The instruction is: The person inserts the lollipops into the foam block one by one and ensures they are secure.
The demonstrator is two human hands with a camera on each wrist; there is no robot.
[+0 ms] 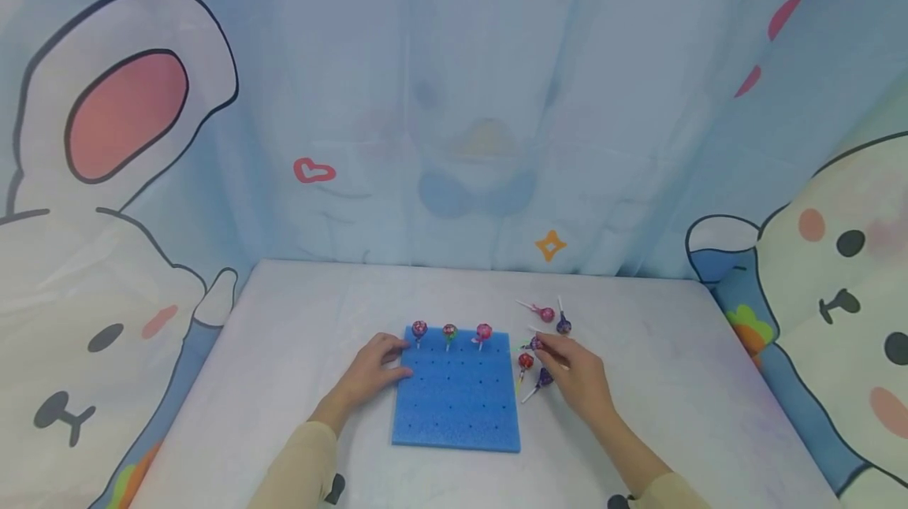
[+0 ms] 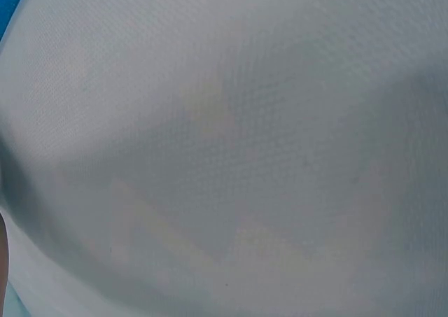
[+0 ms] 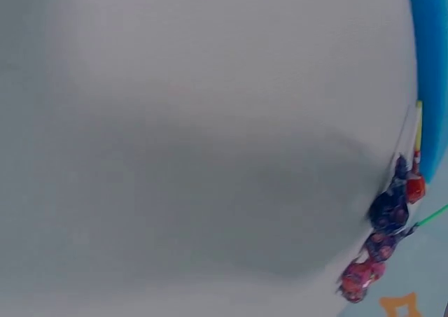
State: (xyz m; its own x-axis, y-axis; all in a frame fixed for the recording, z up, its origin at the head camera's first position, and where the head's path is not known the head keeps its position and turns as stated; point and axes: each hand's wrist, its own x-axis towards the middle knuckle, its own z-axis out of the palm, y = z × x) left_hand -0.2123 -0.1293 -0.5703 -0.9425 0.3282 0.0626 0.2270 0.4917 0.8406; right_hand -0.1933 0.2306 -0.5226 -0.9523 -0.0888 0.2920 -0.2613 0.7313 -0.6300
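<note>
Blue foam point(image 1: 464, 392) touches spread left grip point(image 1: 372, 369) at one edge; right grip point(image 1: 580, 373) pinches lollipop point(image 1: 535, 343).

passage: over blue board point(image 1: 457, 418), front half | obstacles: standing lollipops point(image 1: 450, 331), back row | loose lollipops point(image 1: 526, 362), right

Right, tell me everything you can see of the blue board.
The blue board is a flat, roughly square slab that looks like foam, dotted with rows of small dark holes. It lies flat on the white table. Three wrapped lollipops stand along its far edge, heads up, sticks pointing down into it. The left hand touches its left edge with thumb and fingers.
</note>
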